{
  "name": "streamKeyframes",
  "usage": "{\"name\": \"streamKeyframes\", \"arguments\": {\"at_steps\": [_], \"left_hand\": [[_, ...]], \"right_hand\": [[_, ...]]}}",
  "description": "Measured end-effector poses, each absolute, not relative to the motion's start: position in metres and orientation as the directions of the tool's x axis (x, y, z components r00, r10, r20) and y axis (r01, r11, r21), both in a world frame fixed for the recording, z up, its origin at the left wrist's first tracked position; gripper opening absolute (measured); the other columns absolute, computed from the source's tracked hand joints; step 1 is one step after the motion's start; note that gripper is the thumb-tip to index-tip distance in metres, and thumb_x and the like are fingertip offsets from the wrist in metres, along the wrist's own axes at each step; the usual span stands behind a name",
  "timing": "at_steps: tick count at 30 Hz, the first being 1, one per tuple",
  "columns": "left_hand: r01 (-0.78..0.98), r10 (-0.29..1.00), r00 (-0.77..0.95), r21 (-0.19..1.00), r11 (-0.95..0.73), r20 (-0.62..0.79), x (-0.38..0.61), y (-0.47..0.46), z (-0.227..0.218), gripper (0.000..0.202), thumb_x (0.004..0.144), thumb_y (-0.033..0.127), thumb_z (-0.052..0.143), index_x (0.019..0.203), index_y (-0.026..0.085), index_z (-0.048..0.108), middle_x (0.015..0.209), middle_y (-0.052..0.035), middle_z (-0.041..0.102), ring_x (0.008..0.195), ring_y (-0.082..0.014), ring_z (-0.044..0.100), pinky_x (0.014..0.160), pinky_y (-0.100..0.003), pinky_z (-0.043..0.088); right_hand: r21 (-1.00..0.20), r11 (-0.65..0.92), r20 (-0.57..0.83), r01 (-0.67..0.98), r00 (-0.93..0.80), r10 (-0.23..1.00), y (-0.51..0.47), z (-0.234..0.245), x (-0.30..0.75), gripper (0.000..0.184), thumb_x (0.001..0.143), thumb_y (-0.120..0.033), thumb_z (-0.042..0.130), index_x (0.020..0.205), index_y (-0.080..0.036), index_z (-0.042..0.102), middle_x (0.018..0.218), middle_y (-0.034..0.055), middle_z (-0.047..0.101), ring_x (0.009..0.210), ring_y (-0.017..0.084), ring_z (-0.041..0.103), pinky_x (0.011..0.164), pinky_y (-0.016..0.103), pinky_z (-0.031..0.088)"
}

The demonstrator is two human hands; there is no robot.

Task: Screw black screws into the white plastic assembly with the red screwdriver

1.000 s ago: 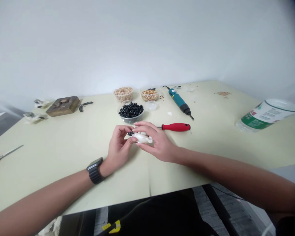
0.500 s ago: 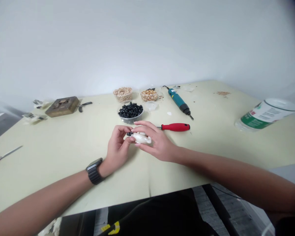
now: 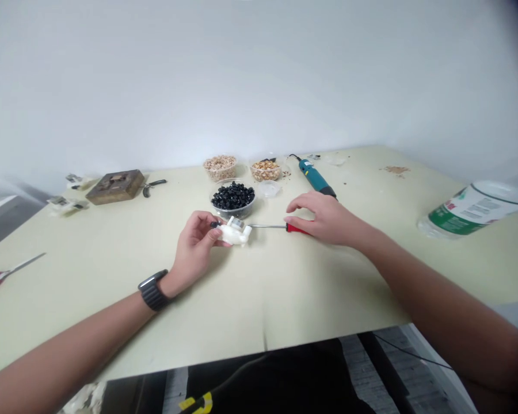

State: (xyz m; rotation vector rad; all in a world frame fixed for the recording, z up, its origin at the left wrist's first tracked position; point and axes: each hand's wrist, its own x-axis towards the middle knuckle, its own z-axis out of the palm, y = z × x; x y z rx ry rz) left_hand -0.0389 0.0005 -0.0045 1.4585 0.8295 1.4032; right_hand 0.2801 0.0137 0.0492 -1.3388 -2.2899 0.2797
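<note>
My left hand (image 3: 195, 241) is closed around a small white plastic fitting (image 3: 233, 234) with short stubs, holding it just above the table. A black piece (image 3: 216, 224) shows at the fitting's left end, between my thumb and fingers. Over the red handle of a screwdriver (image 3: 297, 228) is my right hand (image 3: 326, 217), thumb and index finger apart, with the thumb at the handle. Part of the handle is hidden under the palm. The screwdriver's metal shaft points left, towards the white fitting.
Behind the hands stand a tub of black pieces (image 3: 233, 198), two tubs of small tan parts (image 3: 220, 167) (image 3: 265, 171) and a teal power tool (image 3: 313, 175). A metal block (image 3: 115, 187) and pliers (image 3: 153, 187) lie back left, red-handled scissors (image 3: 0, 277) at left, a large labelled jar (image 3: 475, 207) at right.
My right hand has left the white fitting and moved right, over the screwdriver handle. The left hand still holds the fitting, with more of it showing now.
</note>
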Motion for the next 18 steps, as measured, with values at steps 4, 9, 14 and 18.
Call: {"name": "streamKeyframes", "arguments": {"at_steps": [4, 9, 14, 18], "left_hand": [[-0.098, 0.934, 0.147, 0.944, -0.314, 0.326, -0.055, 0.009, 0.005, 0.032, 0.087, 0.034, 0.085, 0.099, 0.018, 0.06, 0.103, -0.0055, 0.07, 0.087, -0.017, 0.071, 0.065, -0.03, 0.071], [-0.084, 0.938, 0.194, 0.958, -0.275, 0.286, -0.066, 0.016, 0.013, 0.032, 0.087, 0.034, 0.086, 0.1, 0.017, 0.062, 0.104, -0.0049, 0.069, 0.084, -0.0163, 0.072, 0.066, -0.033, 0.073], [-0.147, 0.958, 0.181, 0.969, -0.198, 0.223, -0.071, 0.021, 0.013, 0.036, 0.084, 0.037, 0.089, 0.101, 0.019, 0.062, 0.104, -0.0044, 0.069, 0.081, -0.0145, 0.07, 0.064, -0.029, 0.072], [-0.219, 0.96, 0.211, 0.966, -0.137, 0.184, -0.073, 0.023, 0.012, 0.037, 0.082, 0.036, 0.092, 0.1, 0.02, 0.063, 0.103, -0.0031, 0.069, 0.075, -0.0119, 0.068, 0.063, -0.028, 0.072]], "right_hand": [[-0.351, 0.35, -0.093, 0.869, -0.404, 0.91, 0.028, 0.053, 0.303, 0.04, 0.084, -0.053, 0.076, 0.108, -0.021, 0.075, 0.112, 0.0107, 0.075, 0.097, 0.028, 0.068, 0.077, 0.036, 0.051], [-0.355, 0.398, -0.116, 0.846, -0.462, 0.879, 0.027, 0.048, 0.299, 0.03, 0.088, -0.043, 0.07, 0.109, -0.022, 0.076, 0.112, 0.0103, 0.074, 0.095, 0.026, 0.067, 0.077, 0.034, 0.048], [-0.402, 0.283, -0.152, 0.871, -0.369, 0.917, 0.022, 0.065, 0.306, 0.034, 0.096, -0.051, 0.061, 0.119, -0.029, 0.072, 0.095, 0.0044, 0.074, 0.075, 0.02, 0.064, 0.065, 0.03, 0.045], [-0.48, 0.302, -0.073, 0.824, -0.38, 0.922, 0.018, 0.078, 0.315, 0.038, 0.098, -0.059, 0.058, 0.12, -0.03, 0.07, 0.095, 0.0028, 0.074, 0.077, 0.019, 0.064, 0.066, 0.029, 0.046]]}}
